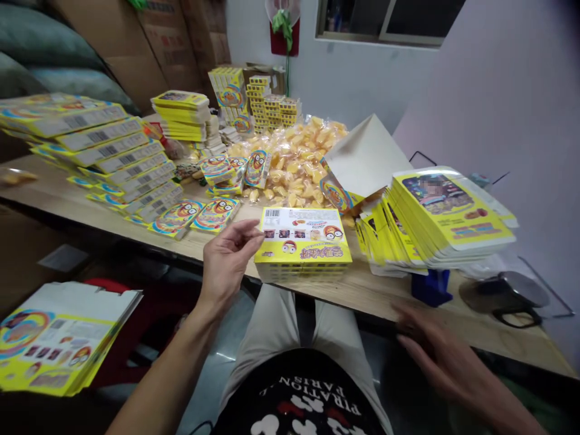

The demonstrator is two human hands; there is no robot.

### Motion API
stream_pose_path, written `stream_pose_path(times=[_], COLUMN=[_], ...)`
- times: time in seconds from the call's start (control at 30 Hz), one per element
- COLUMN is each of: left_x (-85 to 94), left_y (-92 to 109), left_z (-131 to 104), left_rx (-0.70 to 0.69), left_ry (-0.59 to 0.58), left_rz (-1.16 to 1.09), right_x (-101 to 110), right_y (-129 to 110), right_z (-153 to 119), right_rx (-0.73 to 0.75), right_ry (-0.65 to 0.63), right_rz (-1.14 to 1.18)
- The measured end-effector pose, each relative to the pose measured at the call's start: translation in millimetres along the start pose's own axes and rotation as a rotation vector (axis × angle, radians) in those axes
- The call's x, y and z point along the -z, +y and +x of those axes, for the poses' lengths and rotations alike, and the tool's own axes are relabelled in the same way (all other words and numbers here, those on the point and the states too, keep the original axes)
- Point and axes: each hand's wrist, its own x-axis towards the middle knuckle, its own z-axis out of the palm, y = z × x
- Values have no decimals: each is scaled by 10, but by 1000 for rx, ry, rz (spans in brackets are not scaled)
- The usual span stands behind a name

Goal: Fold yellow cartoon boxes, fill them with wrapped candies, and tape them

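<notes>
Left hand, grip narrow, beside yellow printed box on wooden desk, blurred right hand, grip loosely parted, near front edge

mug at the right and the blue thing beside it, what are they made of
The mug looks like smooth metal, probably stainless steel, going by its grey, mirror-like sheen. The blue object seems to be moulded plastic, from its even, solid colour, though painted metal is possible.
</notes>
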Motion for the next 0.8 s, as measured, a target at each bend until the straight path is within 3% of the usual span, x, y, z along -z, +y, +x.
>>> stream_pose_path(times=[0.03,0.17,0.23,0.33,0.57,0.7,0.8], left_x=[-1,9,23,50,141,136,87], left_y=[12,8,-15,-64,-239,-303,-306], left_z=[15,78,111,195,445,464,416], left_rx=[-4,54,95,97,1,51,64], left_ry=[-5,-23,-41,-77,-185,-205,-186], left_rz=[-10,-6,38,119,420,472,481], right_x=[-78,-309,-389,-460,-530,-516,-535], right_y=[-71,-450,-543,-499,-272,-382,-497], right_z=[224,1087,1389,1686,1963,1947,1951], right_rx=[41,229,248,256,79,-108,-169], right_ry=[-23,182,231,278,235,199,197], right_rz=[48,109,145,231,216,154,116])
